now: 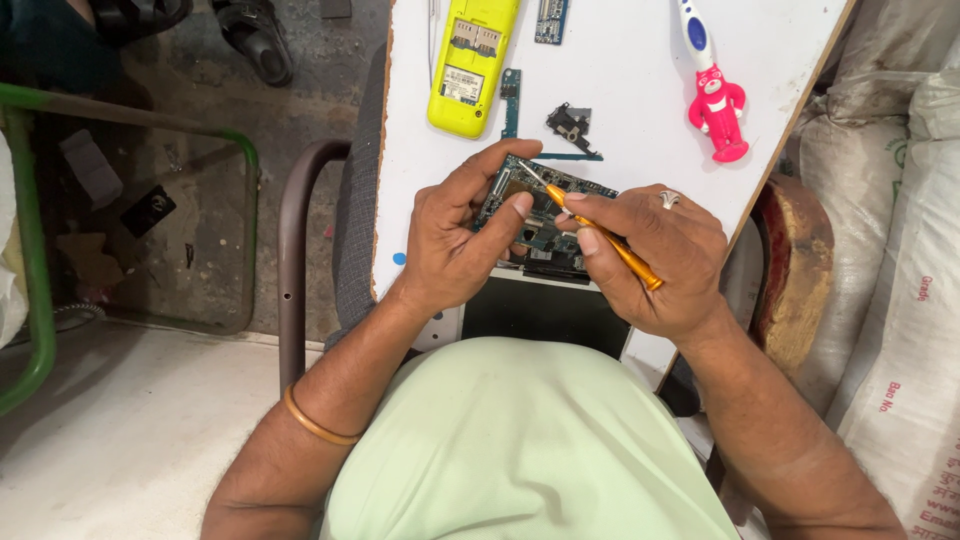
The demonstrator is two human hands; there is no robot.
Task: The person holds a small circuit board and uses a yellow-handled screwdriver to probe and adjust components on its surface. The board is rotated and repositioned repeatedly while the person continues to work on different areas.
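My left hand [455, 235] has a clenched grip on the green circuit board [545, 215], fingers curled over its left edge and thumb pressing its face. My right hand [650, 255] pinches the orange screwdriver [605, 240], its metal tip resting on the board's upper left part, just beyond my left thumb. The board sits at the near edge of the white tabletop [630, 90], over a dark flat panel [545, 310] right below my grips. Beyond my left grip lies a yellow phone shell [470, 65], open side up, a small card slot showing inside. Straight ahead are a black bracket [570, 125] and a thin teal strip [512, 100]. Beyond my right grip, well apart, lies a pink bear-handled toothbrush [715, 100] near the slanting right edge; bare white room lies between.
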